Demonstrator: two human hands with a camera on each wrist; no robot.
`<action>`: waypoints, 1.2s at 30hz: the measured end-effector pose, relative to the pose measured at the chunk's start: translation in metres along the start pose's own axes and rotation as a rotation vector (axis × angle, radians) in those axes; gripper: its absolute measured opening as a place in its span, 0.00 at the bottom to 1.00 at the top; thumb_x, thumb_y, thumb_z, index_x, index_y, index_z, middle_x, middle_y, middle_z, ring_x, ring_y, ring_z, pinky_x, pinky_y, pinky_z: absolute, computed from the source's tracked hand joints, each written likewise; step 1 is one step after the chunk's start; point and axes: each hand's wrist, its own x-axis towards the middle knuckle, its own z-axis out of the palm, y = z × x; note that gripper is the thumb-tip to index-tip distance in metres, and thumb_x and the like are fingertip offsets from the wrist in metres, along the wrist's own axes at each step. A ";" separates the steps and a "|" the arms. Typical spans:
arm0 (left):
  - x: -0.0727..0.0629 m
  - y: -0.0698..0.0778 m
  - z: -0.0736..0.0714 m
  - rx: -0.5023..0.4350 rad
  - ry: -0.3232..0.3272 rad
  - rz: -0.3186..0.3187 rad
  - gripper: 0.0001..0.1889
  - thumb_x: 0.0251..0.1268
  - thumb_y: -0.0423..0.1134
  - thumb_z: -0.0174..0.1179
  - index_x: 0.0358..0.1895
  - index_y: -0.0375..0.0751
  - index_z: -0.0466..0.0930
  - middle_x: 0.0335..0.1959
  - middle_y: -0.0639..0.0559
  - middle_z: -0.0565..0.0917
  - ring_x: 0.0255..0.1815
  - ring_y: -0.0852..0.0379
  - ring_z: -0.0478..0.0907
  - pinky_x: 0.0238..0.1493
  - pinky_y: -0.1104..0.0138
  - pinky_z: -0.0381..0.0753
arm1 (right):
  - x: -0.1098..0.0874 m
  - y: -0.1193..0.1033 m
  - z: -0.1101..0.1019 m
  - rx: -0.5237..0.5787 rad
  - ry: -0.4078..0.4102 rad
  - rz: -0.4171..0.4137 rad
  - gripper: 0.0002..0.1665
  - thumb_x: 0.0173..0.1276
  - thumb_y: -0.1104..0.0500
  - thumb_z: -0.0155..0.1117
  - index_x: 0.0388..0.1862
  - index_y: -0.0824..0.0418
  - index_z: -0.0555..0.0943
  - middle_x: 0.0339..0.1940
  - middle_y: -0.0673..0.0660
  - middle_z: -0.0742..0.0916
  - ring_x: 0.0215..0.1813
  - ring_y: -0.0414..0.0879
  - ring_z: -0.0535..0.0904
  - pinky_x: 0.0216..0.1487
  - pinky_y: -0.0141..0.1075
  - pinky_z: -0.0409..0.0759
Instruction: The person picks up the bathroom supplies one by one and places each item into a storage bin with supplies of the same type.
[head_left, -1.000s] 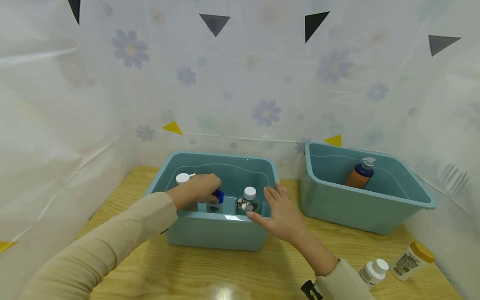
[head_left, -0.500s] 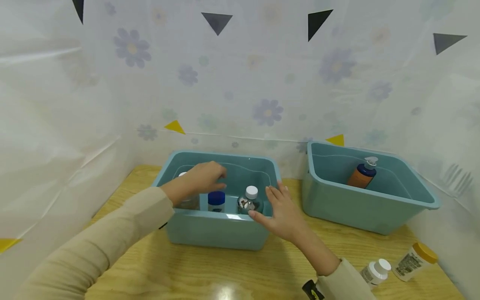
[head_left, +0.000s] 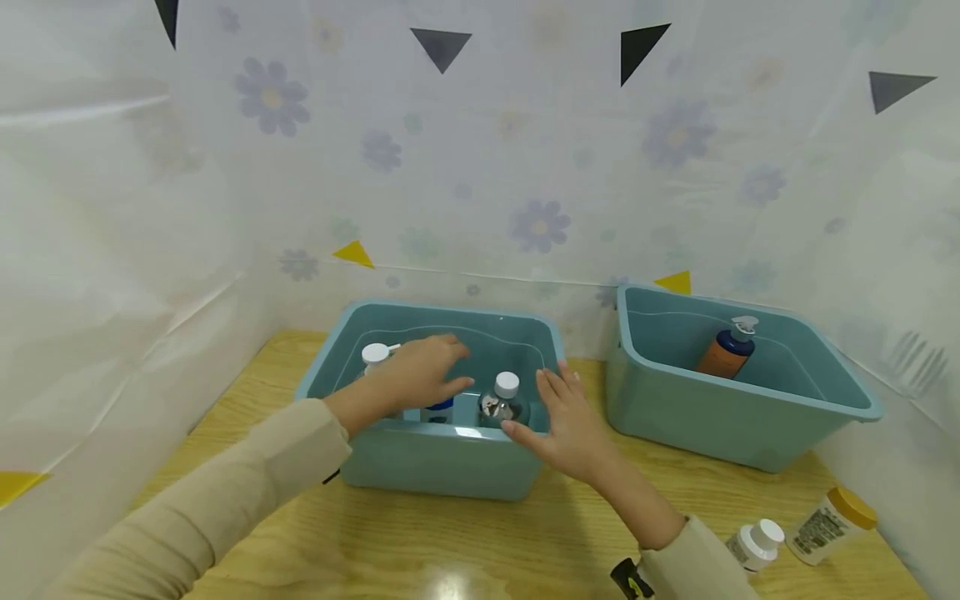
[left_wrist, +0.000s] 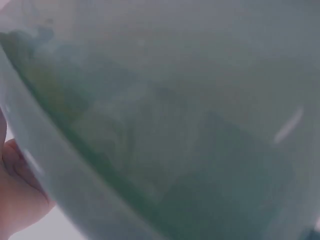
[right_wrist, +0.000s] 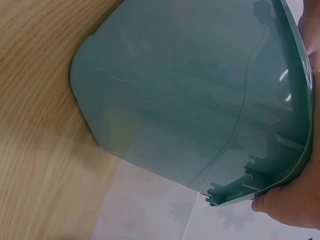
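A teal bin (head_left: pixel 442 467) stands on the wooden table with several bottles in it. My left hand (head_left: pixel 412 372) is over its left half, fingers extended and thumb apart, holding nothing. Beneath the thumb shows a bottle with a blue cap (head_left: pixel 442 405), partly hidden by the hand. Left of it is a white-capped container (head_left: pixel 375 356), its lower part behind my wrist. Farther right stands a clear bottle with a white cap (head_left: pixel 504 404). My right hand (head_left: pixel 566 429) rests on the bin's front right corner, thumb at the front rim (right_wrist: pixel 310 95) and fingers spread along the right rim.
A second teal bin (head_left: pixel 697 412) at the right holds an orange pump bottle (head_left: pixel 726 354) with a dark blue top. In front of it on the table (head_left: pixel 420 550) are a small white bottle (head_left: pixel 756 545) and a white bottle with an orange cap (head_left: pixel 831 525). Flowered sheeting (head_left: pixel 480 167) hangs behind.
My left hand has let go of the blue-capped bottle, lifted off it and then shifted slightly right above it. The bottle stands in the bin. My right hand keeps its place on the corner.
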 end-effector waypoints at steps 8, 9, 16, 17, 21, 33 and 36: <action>-0.010 0.009 0.010 -0.055 0.129 0.030 0.26 0.65 0.48 0.56 0.59 0.31 0.72 0.58 0.37 0.74 0.58 0.43 0.74 0.55 0.54 0.76 | 0.000 0.000 0.000 0.010 0.017 0.002 0.56 0.61 0.34 0.56 0.72 0.72 0.51 0.73 0.68 0.58 0.75 0.64 0.43 0.69 0.61 0.51; -0.011 0.011 0.011 -0.064 0.137 0.026 0.26 0.65 0.48 0.56 0.59 0.31 0.72 0.58 0.37 0.74 0.59 0.43 0.73 0.55 0.54 0.75 | 0.000 0.000 0.000 0.009 0.017 0.001 0.56 0.61 0.34 0.56 0.72 0.72 0.51 0.73 0.68 0.58 0.75 0.64 0.43 0.68 0.62 0.52; -0.012 0.024 0.014 -0.129 0.113 0.000 0.29 0.66 0.50 0.54 0.62 0.32 0.68 0.63 0.38 0.70 0.63 0.43 0.69 0.59 0.53 0.72 | -0.001 0.000 -0.002 -0.017 0.037 -0.037 0.56 0.61 0.36 0.57 0.72 0.72 0.50 0.74 0.68 0.56 0.74 0.65 0.47 0.66 0.62 0.56; -0.011 0.026 0.013 -0.140 0.105 -0.003 0.29 0.66 0.50 0.54 0.63 0.33 0.68 0.64 0.39 0.70 0.64 0.43 0.68 0.60 0.53 0.72 | -0.001 0.000 -0.003 -0.028 0.041 -0.046 0.56 0.61 0.36 0.57 0.72 0.71 0.50 0.74 0.68 0.57 0.74 0.65 0.48 0.66 0.61 0.57; -0.012 0.034 0.012 -0.197 0.089 0.002 0.30 0.67 0.50 0.53 0.65 0.33 0.65 0.66 0.40 0.67 0.66 0.44 0.66 0.62 0.52 0.69 | -0.002 0.000 -0.007 -0.072 0.056 -0.079 0.55 0.61 0.35 0.57 0.72 0.71 0.52 0.73 0.68 0.58 0.73 0.65 0.52 0.67 0.58 0.59; -0.011 0.053 0.015 -0.242 0.075 0.028 0.33 0.67 0.53 0.51 0.68 0.35 0.61 0.69 0.42 0.64 0.70 0.46 0.61 0.66 0.54 0.65 | -0.011 0.008 -0.016 -0.121 0.103 -0.141 0.50 0.63 0.38 0.57 0.71 0.69 0.56 0.70 0.67 0.65 0.71 0.62 0.59 0.65 0.58 0.62; -0.010 0.057 0.016 -0.253 0.080 0.028 0.34 0.67 0.54 0.51 0.69 0.35 0.59 0.71 0.41 0.60 0.72 0.46 0.58 0.68 0.54 0.63 | -0.014 0.012 -0.017 -0.122 0.109 -0.142 0.50 0.63 0.38 0.56 0.71 0.70 0.56 0.71 0.68 0.64 0.71 0.62 0.58 0.65 0.59 0.61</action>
